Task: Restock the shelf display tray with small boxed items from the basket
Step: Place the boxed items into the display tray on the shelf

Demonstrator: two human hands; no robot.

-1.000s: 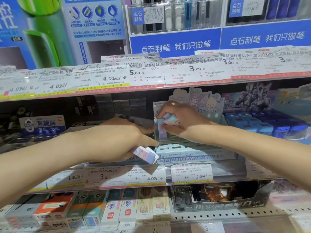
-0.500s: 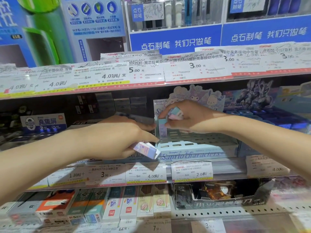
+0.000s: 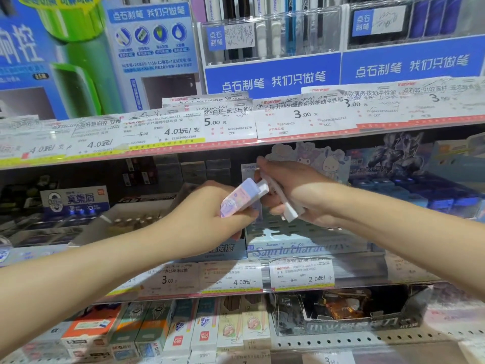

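The pale blue display tray (image 3: 301, 248) with cartoon characters on its backboard sits on the middle shelf; its slotted floor shows bare. My left hand (image 3: 207, 219) grips a small pastel pink-and-lilac box (image 3: 240, 197), tilted up to the right, just left of the tray. My right hand (image 3: 291, 190) hovers over the tray's back left and holds a small white box (image 3: 284, 203) slanting down to the right. The two boxes nearly touch. The basket is out of view.
Price-tag rails (image 3: 236, 278) run along the shelf fronts. Dark blue boxed items (image 3: 420, 195) fill the tray to the right. An open carton (image 3: 136, 219) stands left of the tray. Pencil and eraser boxes (image 3: 183, 332) line the lower shelf.
My left hand has lifted its pastel box from the shelf edge up toward my right hand. My right hand has risen off the tray floor and turned its box.
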